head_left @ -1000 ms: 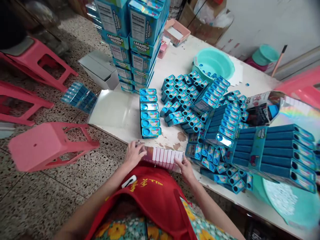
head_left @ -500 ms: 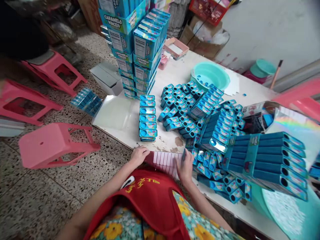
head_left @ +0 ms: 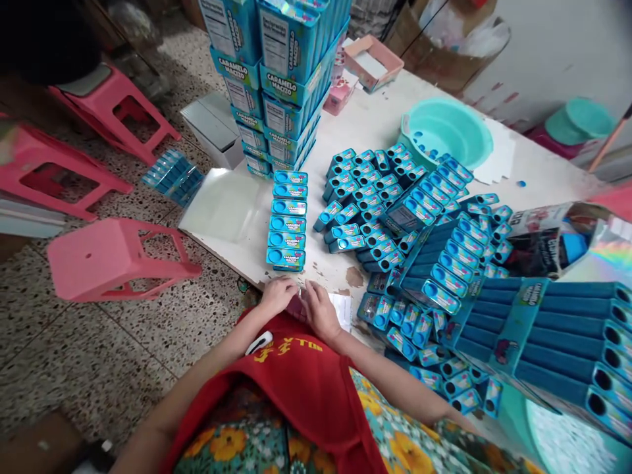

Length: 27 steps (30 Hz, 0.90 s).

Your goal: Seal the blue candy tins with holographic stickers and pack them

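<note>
Grips a white card strip with left hand and right hand at the near edge of the table, just above the red apron. Keeps the fingers of both hands curled and closed on the strip's left end, fingertips nearly touching; leaves only the white right end showing past the right hand. Holds the strip low and close to the body, probably for a steadier two-handed grip.

Keeps a row of 6 blue CARAMELO MACIZO boxes just beyond the hands, laid label-up and touching side to side, apparently for short reach. Lies beside a clear plastic sheet spread flat at the left corner of the table.

Stacks filled display cartons behind the row, near the far left edge, away from the hands. Leaves a loose pile of small blue boxes to the right, spreading toward a teal basin.

Sets pink stools on the floor, left of the table, well apart from the hands
</note>
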Each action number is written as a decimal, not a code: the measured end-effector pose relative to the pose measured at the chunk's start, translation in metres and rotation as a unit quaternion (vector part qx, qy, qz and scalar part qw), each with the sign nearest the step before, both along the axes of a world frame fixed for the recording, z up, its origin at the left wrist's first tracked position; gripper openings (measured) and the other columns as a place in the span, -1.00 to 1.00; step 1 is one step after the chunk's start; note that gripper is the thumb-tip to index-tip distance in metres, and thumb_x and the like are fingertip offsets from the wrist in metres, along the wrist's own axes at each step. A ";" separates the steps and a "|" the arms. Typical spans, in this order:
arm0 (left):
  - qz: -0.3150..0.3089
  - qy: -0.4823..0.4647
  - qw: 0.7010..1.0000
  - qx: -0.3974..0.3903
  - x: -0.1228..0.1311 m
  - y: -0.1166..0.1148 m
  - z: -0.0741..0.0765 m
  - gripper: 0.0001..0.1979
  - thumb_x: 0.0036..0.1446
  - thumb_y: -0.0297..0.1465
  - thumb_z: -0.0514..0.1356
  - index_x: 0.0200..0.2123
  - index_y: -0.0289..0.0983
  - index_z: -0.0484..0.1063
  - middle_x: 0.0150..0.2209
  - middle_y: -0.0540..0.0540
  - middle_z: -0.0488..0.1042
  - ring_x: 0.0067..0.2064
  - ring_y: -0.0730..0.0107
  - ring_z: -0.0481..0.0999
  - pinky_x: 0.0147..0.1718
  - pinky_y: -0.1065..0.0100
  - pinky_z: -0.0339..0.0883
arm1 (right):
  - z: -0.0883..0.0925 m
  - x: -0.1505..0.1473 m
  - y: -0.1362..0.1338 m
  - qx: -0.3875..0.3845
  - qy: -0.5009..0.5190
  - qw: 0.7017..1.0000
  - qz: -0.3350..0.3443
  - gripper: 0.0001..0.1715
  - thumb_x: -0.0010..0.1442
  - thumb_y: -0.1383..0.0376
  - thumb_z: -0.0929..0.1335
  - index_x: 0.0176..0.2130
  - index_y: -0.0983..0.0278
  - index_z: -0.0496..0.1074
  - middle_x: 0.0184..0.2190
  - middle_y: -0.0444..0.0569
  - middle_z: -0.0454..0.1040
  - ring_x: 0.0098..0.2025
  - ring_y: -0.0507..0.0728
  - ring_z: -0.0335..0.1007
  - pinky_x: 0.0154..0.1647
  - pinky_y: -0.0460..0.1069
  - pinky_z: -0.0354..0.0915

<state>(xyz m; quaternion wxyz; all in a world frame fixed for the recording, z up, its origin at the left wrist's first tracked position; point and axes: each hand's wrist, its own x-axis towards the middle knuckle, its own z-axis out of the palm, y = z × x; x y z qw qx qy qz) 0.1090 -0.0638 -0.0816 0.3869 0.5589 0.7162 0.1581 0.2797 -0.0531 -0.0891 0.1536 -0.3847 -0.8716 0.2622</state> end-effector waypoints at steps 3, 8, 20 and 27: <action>-0.006 -0.011 1.000 -0.009 -0.001 0.002 -0.001 -0.78 0.14 -0.39 0.08 -0.45 -0.25 0.51 -0.36 -0.03 0.52 -0.28 0.39 0.44 -0.25 0.42 0.20 | 0.003 -0.004 0.000 -0.009 -0.015 1.000 -0.012 -0.52 0.27 0.33 0.19 0.17 0.32 0.19 0.00 0.18 0.31 0.01 0.21 0.23 0.01 0.13 0.31; -0.009 -0.033 0.999 -0.008 -0.002 0.003 -0.004 -0.78 0.13 -0.38 0.09 -0.45 -0.25 0.51 -0.36 -0.02 0.53 -0.28 0.39 0.44 -0.27 0.43 0.22 | -0.002 -0.010 0.004 -0.016 -0.034 0.999 -0.029 -0.58 0.29 0.29 0.18 0.11 0.28 0.27 -0.06 0.13 0.37 -0.05 0.21 0.27 -0.05 0.12 0.34; -0.034 -0.109 0.993 -0.010 -0.006 0.008 -0.019 -0.77 0.10 -0.31 0.09 -0.44 -0.25 0.51 -0.35 -0.03 0.54 -0.25 0.37 0.45 -0.27 0.44 0.23 | -0.020 -0.004 0.018 -0.076 0.034 0.992 -0.093 -0.63 0.18 0.09 0.32 -0.09 0.26 0.36 -0.24 0.03 0.40 -0.17 0.17 0.33 -0.15 0.05 0.33; -0.021 -0.104 0.994 -0.036 -0.005 0.014 -0.018 -0.79 0.07 -0.33 0.10 -0.47 -0.25 0.50 -0.39 -0.04 0.53 -0.30 0.36 0.44 -0.29 0.42 0.21 | -0.022 -0.007 0.024 -0.049 0.002 0.995 -0.082 -0.70 0.18 0.10 0.33 -0.18 0.23 0.44 -0.28 0.00 0.42 -0.19 0.15 0.33 -0.19 0.01 0.30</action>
